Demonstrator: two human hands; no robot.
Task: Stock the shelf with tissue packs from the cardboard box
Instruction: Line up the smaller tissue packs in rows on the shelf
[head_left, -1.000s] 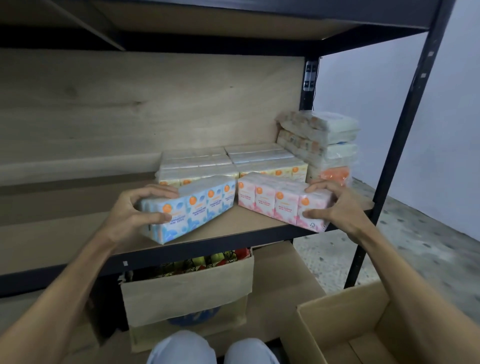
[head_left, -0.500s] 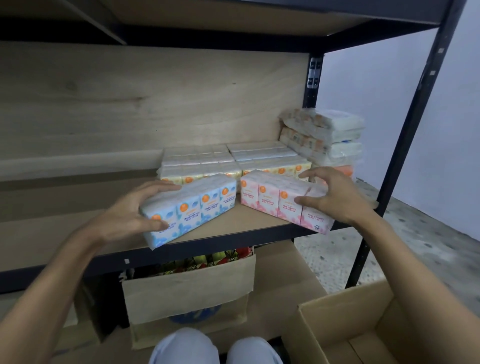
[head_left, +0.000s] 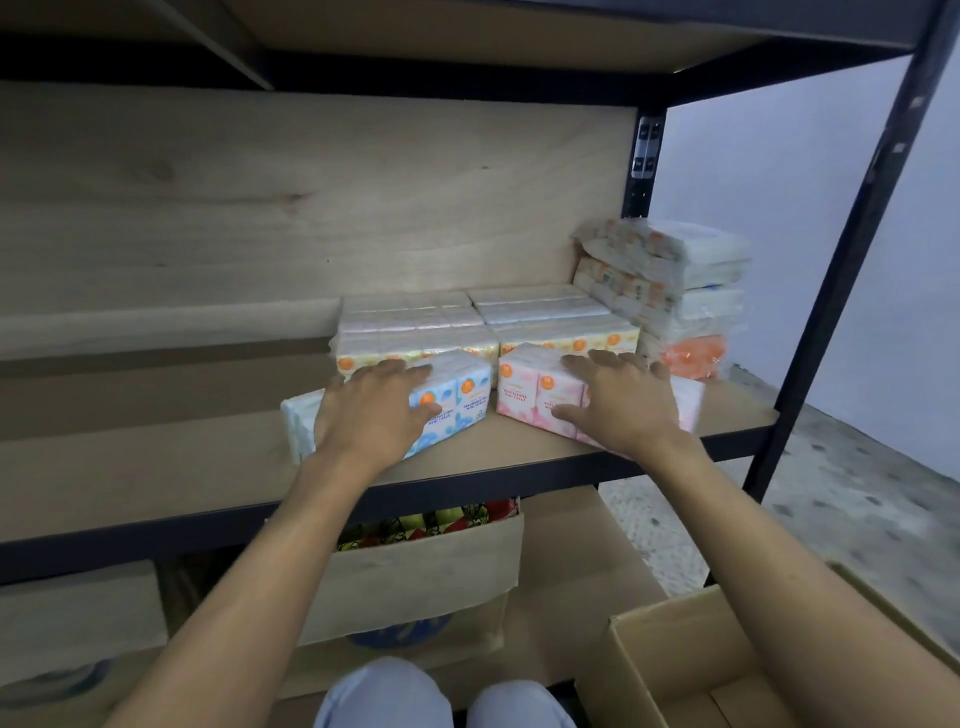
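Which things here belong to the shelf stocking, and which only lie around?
Job: blue tissue pack, pink tissue pack, wooden shelf board, open cardboard box.
Around: lower carton of colourful packets, orange wrapped bundle.

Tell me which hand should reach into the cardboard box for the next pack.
Right, probably. The box sits low on the person's right, beneath the right hand; the left hand would have to cross over.

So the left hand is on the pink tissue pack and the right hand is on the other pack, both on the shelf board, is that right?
Not quite. In the head view the left hand rests on the blue tissue pack; the pink tissue pack is under the right hand. Both packs do sit on the shelf board.
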